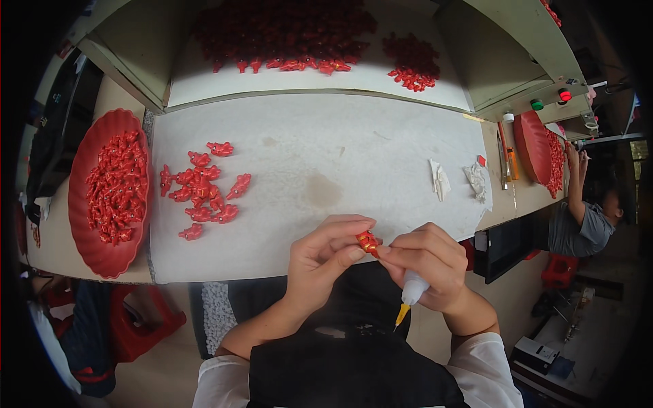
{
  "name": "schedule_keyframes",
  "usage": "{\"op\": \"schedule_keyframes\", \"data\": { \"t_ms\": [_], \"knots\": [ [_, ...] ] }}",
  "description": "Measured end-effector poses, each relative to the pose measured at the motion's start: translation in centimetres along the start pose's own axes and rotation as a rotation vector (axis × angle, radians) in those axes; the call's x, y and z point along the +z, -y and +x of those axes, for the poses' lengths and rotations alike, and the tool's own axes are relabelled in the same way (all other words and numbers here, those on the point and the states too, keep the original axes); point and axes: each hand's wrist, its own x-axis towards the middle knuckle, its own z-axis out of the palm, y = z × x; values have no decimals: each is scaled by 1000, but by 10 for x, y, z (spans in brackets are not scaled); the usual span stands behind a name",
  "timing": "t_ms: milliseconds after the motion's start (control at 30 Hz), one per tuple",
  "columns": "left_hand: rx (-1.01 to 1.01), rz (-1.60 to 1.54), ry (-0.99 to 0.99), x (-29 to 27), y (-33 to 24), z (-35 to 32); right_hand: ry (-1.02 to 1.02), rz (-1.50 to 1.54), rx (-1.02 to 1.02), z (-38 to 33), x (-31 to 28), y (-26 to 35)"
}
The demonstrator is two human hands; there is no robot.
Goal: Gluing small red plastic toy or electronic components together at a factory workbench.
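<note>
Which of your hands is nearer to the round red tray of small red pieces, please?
Left. The left hand lies right of the round red tray, across the white mat; the right hand is farther right.

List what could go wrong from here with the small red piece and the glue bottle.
1. The red piece is pinched only at the fingertips of both hands, past the table edge; a slip may drop it into the lap.
2. The right hand also holds the glue bottle, nozzle down; it might drip onto the dark apron.
</note>
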Motion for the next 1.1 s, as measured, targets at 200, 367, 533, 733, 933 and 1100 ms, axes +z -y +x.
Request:
{"op": "schedule_keyframes", "data": {
  "t_ms": [200,367,533,733,933,1100],
  "knots": [
    [-45,-8,-77,1,-2,-1,-4,99,112,-2,3,-4],
    [-27,1,-80,1,-3,-1,0,126,156,-1,5,-3],
    [-27,10,-84,0,-3,-1,3,139,188,-1,7,-2],
    [-47,-13,-119,0,-2,0,1,214,267,-1,9,-3],
    [-158,-35,-197,3,-5,1,31,310,400,0,8,-5],
    [-153,-16,-148,-1,-2,2,40,355,446,0,9,-8]
  ]
}}
